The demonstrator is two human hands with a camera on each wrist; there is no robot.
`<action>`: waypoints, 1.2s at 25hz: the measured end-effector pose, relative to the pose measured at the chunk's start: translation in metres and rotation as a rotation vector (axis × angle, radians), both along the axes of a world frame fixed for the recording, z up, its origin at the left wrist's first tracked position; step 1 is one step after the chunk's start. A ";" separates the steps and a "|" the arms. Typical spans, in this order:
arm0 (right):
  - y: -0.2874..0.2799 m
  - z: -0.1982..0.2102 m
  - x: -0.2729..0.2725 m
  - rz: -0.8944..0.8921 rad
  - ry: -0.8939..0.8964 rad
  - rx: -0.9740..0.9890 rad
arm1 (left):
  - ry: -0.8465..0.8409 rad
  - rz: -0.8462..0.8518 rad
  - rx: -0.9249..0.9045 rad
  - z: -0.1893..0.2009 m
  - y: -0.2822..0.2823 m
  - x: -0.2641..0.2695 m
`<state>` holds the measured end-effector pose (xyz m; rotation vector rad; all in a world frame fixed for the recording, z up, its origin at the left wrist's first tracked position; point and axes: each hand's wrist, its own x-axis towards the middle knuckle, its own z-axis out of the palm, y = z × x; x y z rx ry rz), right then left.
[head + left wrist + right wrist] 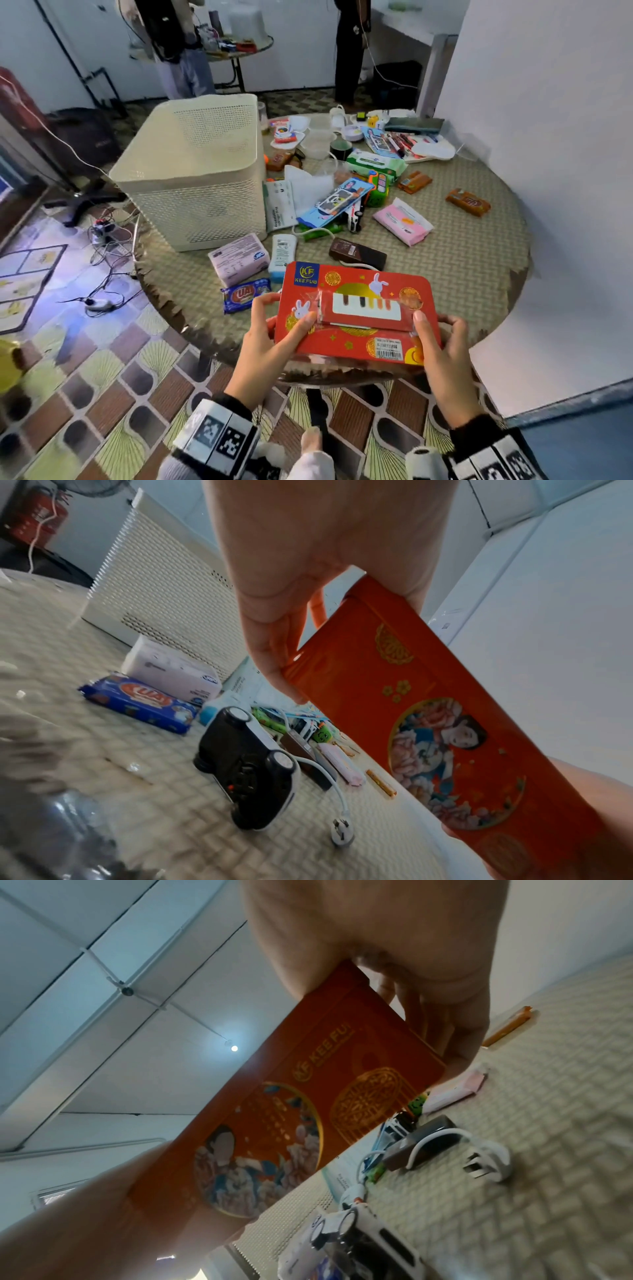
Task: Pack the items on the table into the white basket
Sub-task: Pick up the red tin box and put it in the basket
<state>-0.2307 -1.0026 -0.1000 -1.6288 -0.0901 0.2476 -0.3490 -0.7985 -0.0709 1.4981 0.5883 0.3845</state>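
The left hand (274, 329) and right hand (442, 342) are gripping opposite ends of the wide red tin (356, 308) (presumably steadying it), lifted above the table's near edge, near the white basket (191, 171).

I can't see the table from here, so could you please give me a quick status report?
Left hand and right hand both grip the red box, held above the table edge. White basket stands far left. Toy car underneath.
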 end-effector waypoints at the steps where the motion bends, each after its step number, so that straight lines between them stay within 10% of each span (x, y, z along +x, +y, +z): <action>1: 0.009 0.001 -0.006 0.010 -0.005 -0.003 | -0.008 0.012 0.002 0.002 0.007 -0.009; 18: 0.271 0.030 -0.094 0.105 -0.017 0.128 | -0.044 0.136 0.087 0.028 0.255 -0.114; 30: 0.326 0.055 -0.076 0.112 -0.108 0.120 | -0.078 0.135 0.041 0.041 0.318 -0.097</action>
